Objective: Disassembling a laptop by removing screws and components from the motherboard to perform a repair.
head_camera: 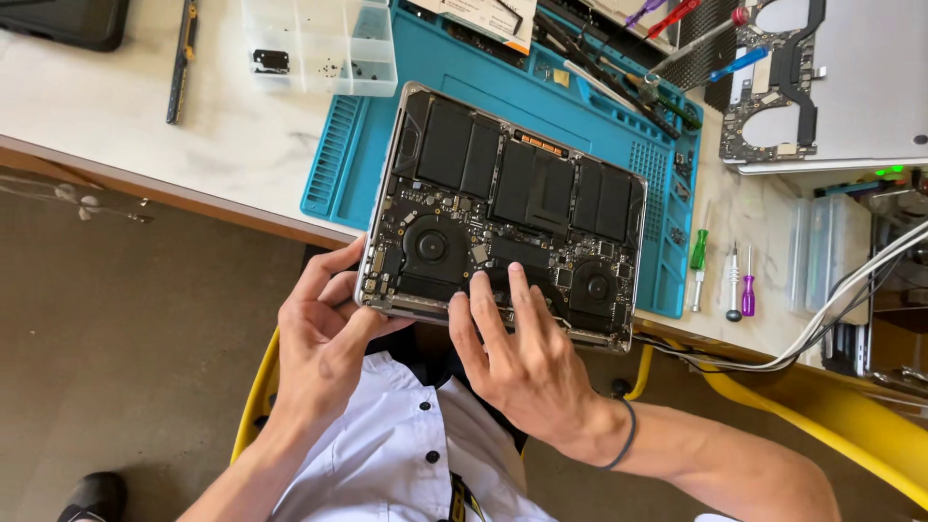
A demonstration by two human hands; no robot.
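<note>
An opened laptop (503,217), its black battery cells and two fans bared, lies on a blue repair mat (358,159) just beyond both hands. The left hand (324,333) grips its near left corner; the right hand (517,353) rests open, fingertips on its near edge. Small screwdrivers (730,280) lie right of the right hand.

Opened laptop (503,217), internals exposed, overhanging desk edge

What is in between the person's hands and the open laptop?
Nothing visible. The left hand already grips the open laptop at its near left corner, and the right hand has its fingertips resting on the circuit board near the near edge.
</note>
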